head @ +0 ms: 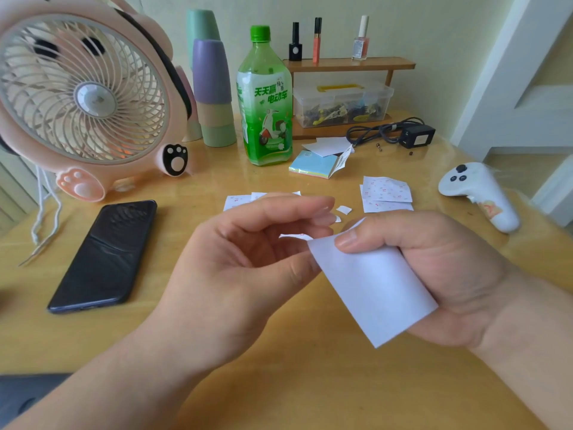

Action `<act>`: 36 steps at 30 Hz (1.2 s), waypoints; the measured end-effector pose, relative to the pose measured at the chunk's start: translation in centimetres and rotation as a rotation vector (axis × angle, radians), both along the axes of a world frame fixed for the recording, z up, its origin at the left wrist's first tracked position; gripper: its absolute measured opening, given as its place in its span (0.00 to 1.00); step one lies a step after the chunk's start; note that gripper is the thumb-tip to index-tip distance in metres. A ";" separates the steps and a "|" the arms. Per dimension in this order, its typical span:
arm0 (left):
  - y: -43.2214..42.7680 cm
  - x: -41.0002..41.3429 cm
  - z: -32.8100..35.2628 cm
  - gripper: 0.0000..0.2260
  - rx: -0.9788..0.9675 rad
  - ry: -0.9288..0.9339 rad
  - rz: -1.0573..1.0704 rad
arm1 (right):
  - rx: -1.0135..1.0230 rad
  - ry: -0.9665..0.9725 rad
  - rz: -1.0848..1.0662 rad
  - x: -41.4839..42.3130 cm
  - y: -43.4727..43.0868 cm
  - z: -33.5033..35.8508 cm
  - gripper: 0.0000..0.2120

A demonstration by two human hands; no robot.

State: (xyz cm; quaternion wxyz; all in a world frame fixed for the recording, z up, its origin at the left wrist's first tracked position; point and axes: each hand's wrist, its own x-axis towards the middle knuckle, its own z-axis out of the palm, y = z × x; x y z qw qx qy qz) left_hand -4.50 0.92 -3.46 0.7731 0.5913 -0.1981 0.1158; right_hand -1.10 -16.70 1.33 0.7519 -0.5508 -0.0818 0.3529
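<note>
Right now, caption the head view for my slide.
Right hand grips a white paper sheet while left hand pinches its corner above a wooden table.

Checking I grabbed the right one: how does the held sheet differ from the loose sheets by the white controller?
The held sheet shows a plain white face; the loose sheets show small red prints. The held sheet is curled in the right hand; the loose sheets lie flat, overlapping. Both are white paper.
</note>
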 end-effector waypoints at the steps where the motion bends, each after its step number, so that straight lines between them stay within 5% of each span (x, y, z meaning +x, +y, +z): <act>1: 0.0 0.0 0.0 0.15 -0.003 -0.004 -0.008 | 0.011 0.006 0.000 0.0 0.1 0.1 0.07; 10: -0.1 -0.3 0.2 0.10 0.120 -0.045 0.088 | 0.023 0.015 0.030 0.2 0.2 -0.3 0.09; 15: -0.2 -0.4 0.2 0.09 0.194 -0.070 0.130 | -0.007 0.042 0.045 0.5 0.1 -0.8 0.19; 22: -0.2 -0.5 0.5 0.07 0.282 -0.127 0.189 | 0.036 0.057 0.060 0.5 0.3 -0.3 0.11; 27: 0.1 -0.5 0.5 0.06 0.402 -0.171 0.290 | 0.056 0.072 0.084 0.3 0.5 0.3 0.19; 33: 0.1 -0.6 0.7 0.09 0.435 -0.205 0.331 | -0.027 0.071 0.125 0.9 0.1 -0.3 0.03; 36: 0.1 -0.6 0.8 0.10 0.412 -0.177 0.323 | -0.005 0.101 0.152 1.4 -0.3 -0.5 0.04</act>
